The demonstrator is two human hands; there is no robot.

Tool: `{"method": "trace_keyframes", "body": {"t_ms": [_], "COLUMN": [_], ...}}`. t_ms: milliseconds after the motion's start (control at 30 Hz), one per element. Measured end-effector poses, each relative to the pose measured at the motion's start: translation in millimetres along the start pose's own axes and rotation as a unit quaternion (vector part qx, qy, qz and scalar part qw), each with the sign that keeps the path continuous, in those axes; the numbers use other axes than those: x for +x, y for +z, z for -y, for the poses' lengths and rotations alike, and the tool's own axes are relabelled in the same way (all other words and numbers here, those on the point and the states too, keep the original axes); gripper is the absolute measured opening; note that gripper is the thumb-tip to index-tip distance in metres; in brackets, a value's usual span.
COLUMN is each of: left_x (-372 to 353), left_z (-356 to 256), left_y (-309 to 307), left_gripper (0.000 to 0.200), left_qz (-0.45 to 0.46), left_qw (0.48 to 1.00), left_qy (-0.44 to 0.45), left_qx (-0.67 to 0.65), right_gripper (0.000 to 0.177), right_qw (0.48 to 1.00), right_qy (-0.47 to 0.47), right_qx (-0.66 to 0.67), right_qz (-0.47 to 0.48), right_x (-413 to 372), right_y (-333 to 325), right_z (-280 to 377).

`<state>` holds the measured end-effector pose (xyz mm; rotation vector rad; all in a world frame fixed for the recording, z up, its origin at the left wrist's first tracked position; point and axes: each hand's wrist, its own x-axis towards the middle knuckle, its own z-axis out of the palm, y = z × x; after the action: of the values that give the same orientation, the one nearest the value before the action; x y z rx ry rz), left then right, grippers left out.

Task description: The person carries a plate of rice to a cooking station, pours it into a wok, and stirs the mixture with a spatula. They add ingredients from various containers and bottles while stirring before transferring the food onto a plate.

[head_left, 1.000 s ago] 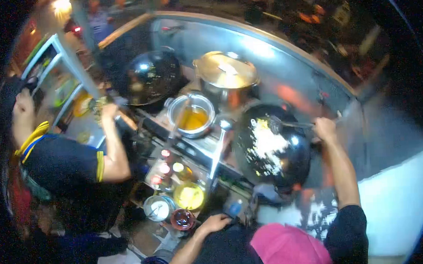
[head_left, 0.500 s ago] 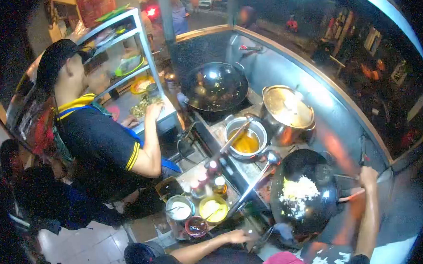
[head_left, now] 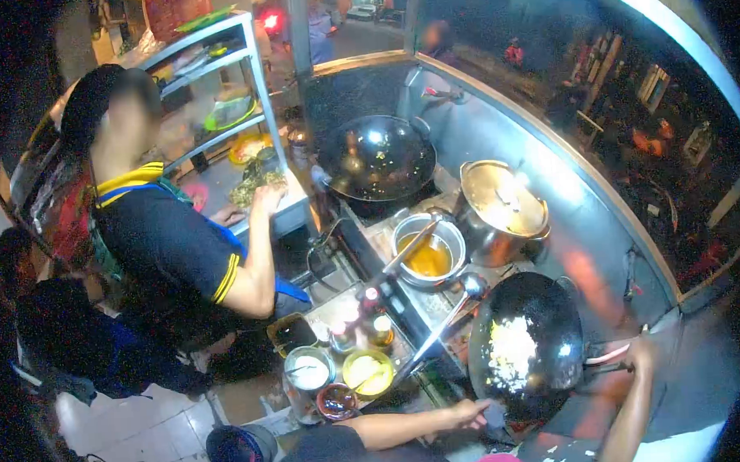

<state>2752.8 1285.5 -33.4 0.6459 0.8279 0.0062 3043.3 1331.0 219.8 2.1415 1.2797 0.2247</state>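
The black wok (head_left: 568, 325) in front of me holds a heap of white rice (head_left: 511, 353) with yellowish bits in it. My right hand (head_left: 639, 353) is closed around a long handle (head_left: 609, 355) that reaches to the wok's right rim. Fingers partly spread, my left hand (head_left: 470, 413) holds nothing beside the wok's lower left rim. A grey cloth (head_left: 495, 415) lies just past its fingertips. Left of the wok, a long ladle (head_left: 444, 325) rests slantwise.
A pot of amber liquid (head_left: 427, 257), a large lidded pot (head_left: 505, 196) and a second wok (head_left: 375, 160) stand behind. Tubs of white (head_left: 310, 370), yellow (head_left: 368, 373) and dark contents (head_left: 338, 402) sit left. A co-worker (head_left: 163, 215) handles chopped greens (head_left: 256, 182).
My left hand has moved right, to the cloth by the wok. My right hand has come down to the handle beside the rim. The wok's bowl looks more tilted.
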Motion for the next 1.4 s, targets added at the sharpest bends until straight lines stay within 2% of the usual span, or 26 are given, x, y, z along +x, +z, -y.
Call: {"method": "trace_keyframes", "body": {"t_ms": [100, 167, 200, 333, 400, 500, 533, 633, 667, 700, 733, 767, 800, 833, 867, 900, 933, 1000, 1033, 1067, 1100, 1133, 1200, 1300, 1367, 1400], "left_x": [42.3, 45.7, 50.7, 107.3, 135.2, 96.1, 98.2, 60.8, 58.6, 73.6, 100.2, 73.7, 72.6, 73.7, 46.0, 56.8, 67.3, 98.1, 71.7, 69.9, 64.5, 68.3, 68.3, 41.1, 47.2, 51.0], "left_z": [21.5, 25.4, 30.0, 72.3, 91.0, 67.7, 69.9, 38.1, 37.8, 37.4, 50.4, 29.3, 26.3, 23.9, 9.8, 13.3, 19.4, 39.9, 22.0, 17.9, 14.4, 13.6, 18.9, 21.1, 52.8, 63.4], "left_y": [-1.7, 3.0, 6.0, 12.2, 13.2, 17.6, 18.3, 13.0, 12.2, 5.9, -1.5, -7.6, -10.4, -14.0, -19.7, -22.3, -22.8, -36.4, -27.1, -24.2, -22.5, -29.0, -35.5, -39.6, -68.8, -79.1], "left_gripper": [0.05, 0.048, 0.048, 0.048, 0.05, 0.053, 0.055, 0.059, 0.06, 0.058, 0.059, 0.056, 0.052, 0.047, 0.049, 0.05, 0.051, 0.058, 0.061, 0.06, 0.058, 0.056, 0.056, 0.051, 0.046, 0.04], "left_qz": [-0.022, -0.037, -0.029, -0.022, -0.078, -0.102, -0.134, -0.197, -0.224, -0.234, -0.27, -0.285, -0.287, -0.29, -0.185, -0.219, -0.22, -0.172, -0.239, -0.184, -0.157, -0.138, -0.065, -0.096, -0.065, -0.033], "left_qw": [0.999, 0.998, 0.998, 0.998, 0.99, 0.987, 0.981, 0.96, 0.943, 0.948, 0.928, 0.873, 0.885, 0.896, 0.937, 0.927, 0.94, 0.94, 0.913, 0.955, 0.971, 0.975, 0.996, 0.993, 0.996, 0.998], "left_qy": [-0.017, -0.036, -0.015, 0.028, 0.115, 0.116, 0.114, 0.129, 0.154, 0.11, 0.147, 0.197, 0.176, 0.155, 0.203, 0.146, 0.164, 0.186, 0.186, 0.116, 0.127, 0.089, 0.062, 0.059, 0.05, 0.041], "left_qx": [-0.03, -0.034, -0.049, -0.054, 0.002, 0.05, 0.086, 0.154, 0.193, 0.188, 0.209, 0.343, 0.321, 0.299, 0.218, 0.266, 0.202, 0.226, 0.272, 0.201, 0.131, 0.149, 0.007, 0.023, 0.034, 0.045], "right_gripper": [0.022, 0.012, 0.01, 0.009, 0.013, 0.02, 0.024, 0.023, 0.021, 0.02, 0.021, 0.025, 0.026, 0.025, 0.029, 0.029, 0.028, 0.021, 0.023, 0.028, 0.031, 0.034, 0.03, 0.03, 0.034, 0.044], "right_qw": [0.996, 0.931, 0.916, 0.949, 0.953, 0.941, 0.931, 0.827, 0.818, 0.857, 0.857, 0.847, 0.887, 0.907, 0.914, 0.895, 0.924, 0.906, 0.909, 0.89, 0.887, 0.89, 0.908, 0.924, 0.929, 0.929], "right_qy": [-0.057, -0.031, -0.059, -0.106, -0.091, -0.066, -0.15, -0.008, -0.029, -0.021, -0.019, -0.017, 0.072, 0.021, -0.013, 0.077, -0.037, 0.046, -0.034, 0.02, 0.018, 0.04, 0.084, 0.083, 0.07, 0.056], "right_qx": [0.072, 0.352, 0.387, 0.289, 0.286, 0.276, 0.308, 0.534, 0.573, 0.513, 0.513, 0.523, 0.456, 0.416, 0.404, 0.435, 0.38, 0.417, 0.414, 0.455, 0.459, 0.454, 0.41, 0.372, 0.357, 0.36], "right_qz": [0.006, 0.097, 0.088, -0.065, 0.037, 0.185, 0.121, 0.175, 0.049, 0.036, -0.033, -0.096, -0.032, -0.067, -0.023, 0.071, 0.041, 0.058, 0.02, -0.004, -0.041, 0.004, -0.01, -0.026, 0.072, 0.072], "right_x": [43.2, 50.0, 49.9, -5.0, -37.5, -79.4, -85.9, -105.6, -100.2, -89.0, -73.2, -78.1, -74.8, -82.0, -100.9, -122.6, -138.7, -150.0, -138.2, -137.7, -114.1, -87.6, -70.2, -73.3, -114.7, -125.0], "right_y": [80.0, 140.3, 155.7, 122.1, 112.8, 113.3, 127.4, 81.8, 102.9, 113.0, 142.4, 122.9, 131.9, 144.7, 129.0, 106.9, 104.0, 159.7, 228.0, 159.5, 186.8, 197.8, 152.7, 173.5, 123.5, 163.2], "right_z": [-2.9, 9.7, 13.5, 12.8, 8.5, 12.3, 28.6, 118.4, 139.7, 151.6, 163.3, 165.8, 163.5, 153.4, 140.9, 139.6, 135.4, 162.0, 179.1, 187.6, 196.1, 199.3, 176.7, 138.7, 121.7, 127.8]}}
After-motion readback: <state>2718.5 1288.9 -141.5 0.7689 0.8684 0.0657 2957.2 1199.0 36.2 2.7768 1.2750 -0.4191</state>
